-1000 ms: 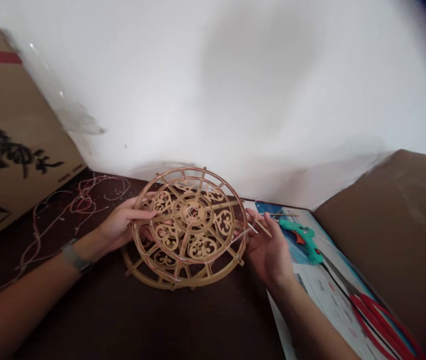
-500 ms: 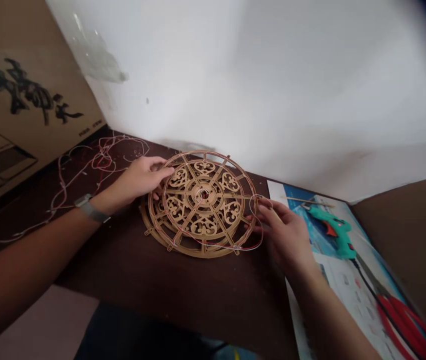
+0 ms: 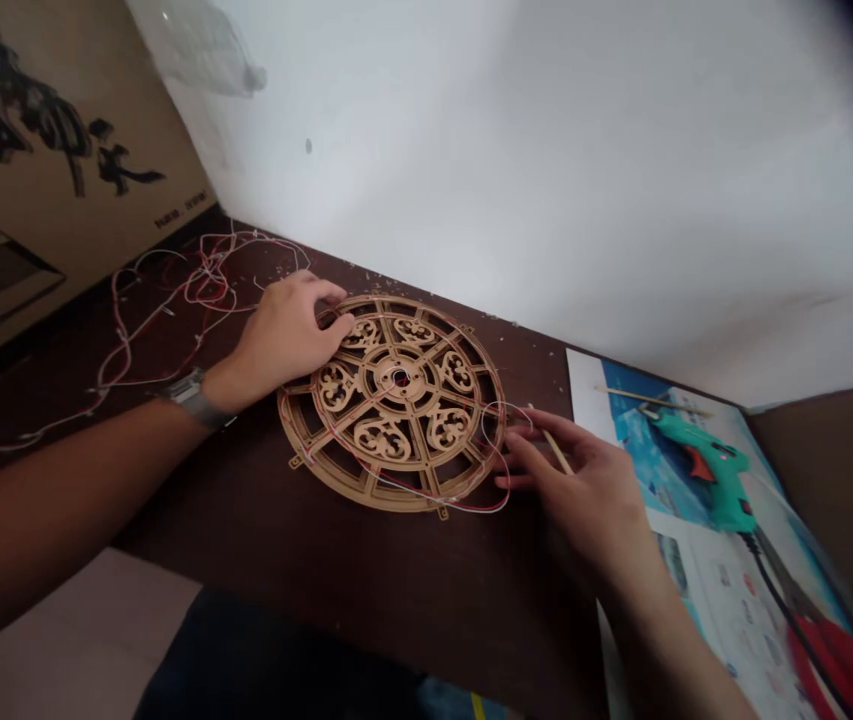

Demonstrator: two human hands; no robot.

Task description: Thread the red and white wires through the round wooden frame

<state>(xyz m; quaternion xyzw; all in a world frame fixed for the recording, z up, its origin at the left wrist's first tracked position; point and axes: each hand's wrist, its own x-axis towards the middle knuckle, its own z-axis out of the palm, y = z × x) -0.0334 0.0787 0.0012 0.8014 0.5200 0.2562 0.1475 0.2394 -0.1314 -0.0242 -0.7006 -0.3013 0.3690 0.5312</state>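
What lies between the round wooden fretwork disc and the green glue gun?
In the head view, the right hand, with a thin wooden stick lying across it, lies between the disc and the glue gun.

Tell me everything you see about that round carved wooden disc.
The wooden disc is round, light tan, seemingly thin cut wood: a small centre hole, spokes, scrolled panels, and an outer ring with tabs. It lies flat on the dark table. Thin red and white wire loops along its rim. The left hand rests on its left edge; the right hand reaches its right rim.
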